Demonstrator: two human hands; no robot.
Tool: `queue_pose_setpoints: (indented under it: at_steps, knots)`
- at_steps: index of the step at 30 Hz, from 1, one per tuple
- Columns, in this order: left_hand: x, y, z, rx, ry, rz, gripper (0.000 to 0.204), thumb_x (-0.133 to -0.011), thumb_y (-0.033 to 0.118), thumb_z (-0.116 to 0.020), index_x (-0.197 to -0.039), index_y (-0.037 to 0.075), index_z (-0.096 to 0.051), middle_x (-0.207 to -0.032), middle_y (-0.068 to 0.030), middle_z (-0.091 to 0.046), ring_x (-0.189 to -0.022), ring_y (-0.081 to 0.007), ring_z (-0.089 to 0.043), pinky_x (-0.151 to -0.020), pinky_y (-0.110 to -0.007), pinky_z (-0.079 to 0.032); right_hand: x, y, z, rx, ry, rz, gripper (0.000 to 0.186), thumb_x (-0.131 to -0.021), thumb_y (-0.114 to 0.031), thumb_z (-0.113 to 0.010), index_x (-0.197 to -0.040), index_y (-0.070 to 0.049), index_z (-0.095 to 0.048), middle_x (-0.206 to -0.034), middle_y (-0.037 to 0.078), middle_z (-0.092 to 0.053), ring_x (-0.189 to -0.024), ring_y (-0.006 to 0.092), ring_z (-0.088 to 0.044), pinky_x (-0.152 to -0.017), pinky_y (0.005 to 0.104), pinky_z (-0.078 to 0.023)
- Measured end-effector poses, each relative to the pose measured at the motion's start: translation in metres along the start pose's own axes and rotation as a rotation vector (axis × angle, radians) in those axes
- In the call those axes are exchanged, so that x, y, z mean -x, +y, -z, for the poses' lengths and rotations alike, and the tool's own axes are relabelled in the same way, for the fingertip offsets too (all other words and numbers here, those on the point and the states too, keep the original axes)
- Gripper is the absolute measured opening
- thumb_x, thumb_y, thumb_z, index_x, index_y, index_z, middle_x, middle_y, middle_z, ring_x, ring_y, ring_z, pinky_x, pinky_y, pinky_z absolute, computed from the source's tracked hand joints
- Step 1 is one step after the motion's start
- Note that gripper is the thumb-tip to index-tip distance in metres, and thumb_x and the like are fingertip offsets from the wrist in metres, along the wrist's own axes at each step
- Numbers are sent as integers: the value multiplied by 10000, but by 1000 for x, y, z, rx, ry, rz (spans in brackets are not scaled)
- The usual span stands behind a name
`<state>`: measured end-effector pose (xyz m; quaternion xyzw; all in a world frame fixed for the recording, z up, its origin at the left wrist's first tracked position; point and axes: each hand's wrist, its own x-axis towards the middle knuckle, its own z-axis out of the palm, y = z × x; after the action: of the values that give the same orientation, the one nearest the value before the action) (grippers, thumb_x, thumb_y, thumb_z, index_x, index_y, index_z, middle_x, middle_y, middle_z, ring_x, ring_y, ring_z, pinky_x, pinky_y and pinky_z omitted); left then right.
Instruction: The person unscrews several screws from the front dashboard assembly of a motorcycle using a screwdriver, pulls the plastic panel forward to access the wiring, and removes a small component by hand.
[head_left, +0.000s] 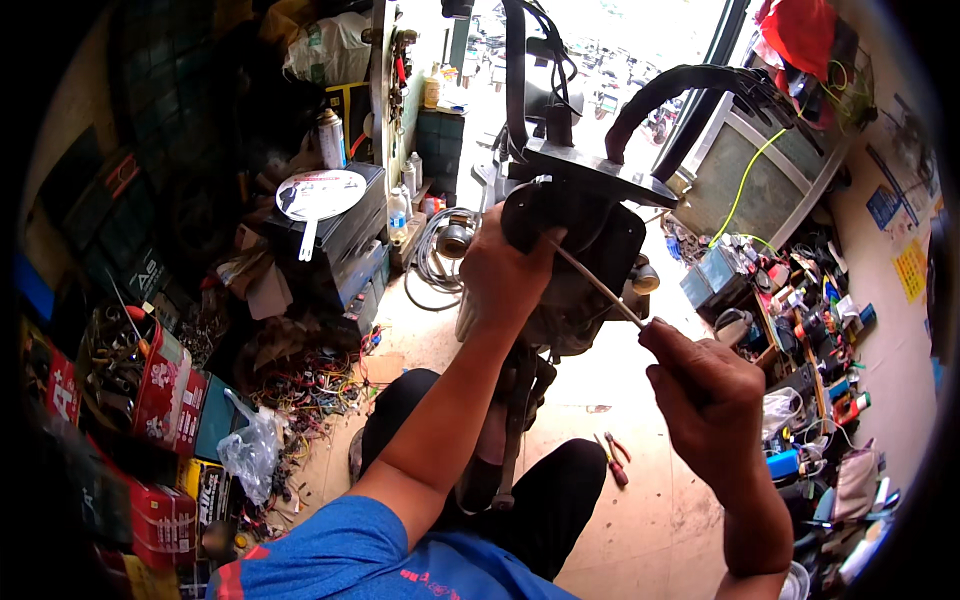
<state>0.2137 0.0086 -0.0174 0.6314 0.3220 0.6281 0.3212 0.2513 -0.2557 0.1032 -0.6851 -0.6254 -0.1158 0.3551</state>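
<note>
At one black housing, left hand curls (grip unclear); right hand clenches one rod.

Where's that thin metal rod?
The thin metal rod sits just right of the head view's centre, slanting from the right hand up toward the left hand.

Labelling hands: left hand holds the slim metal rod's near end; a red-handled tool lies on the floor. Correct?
Wrong hand: the head view shows the right hand holding the slim metal rod's near end. A red-handled tool does lie on the floor.
</note>
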Motion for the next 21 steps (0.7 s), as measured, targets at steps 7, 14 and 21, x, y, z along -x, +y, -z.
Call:
queue_pose_setpoints:
  at_steps: [7,14,21]
  knots:
    - [2,-4,-4,-15,30,-45,637,-770,387,-969,-1285,120,-706,-1091,-115,-801,-1020,-361,-785,-857,-456,-623,-11,-1,-43,-416,28,-451,407,-1015,-60,-721,-1402,62,-701,-1143,166,-827,-931,96,-726,-827,251,-575]
    - [-1,-9,-3,-7,28,-56,634,-752,384,-978,-1256,113,-705,-1074,-133,-798,-997,-372,-785,-847,-462,-621,-8,5,-71,-503,72,-497,423,-1064,-103,-694,-1459,45,-663,-1014,80,-799,-658,18,-570,-544,196,-442]
    - [-2,-7,-3,6,27,-40,641,-752,391,-978,-1254,103,-702,-1074,-144,-793,-994,-384,-779,-849,-471,-617,-16,-3,-79,-619,59,-640,433,-1073,-129,-697,-1478,18,-658,-845,12,-698,-545,2,-448,-475,192,-332]
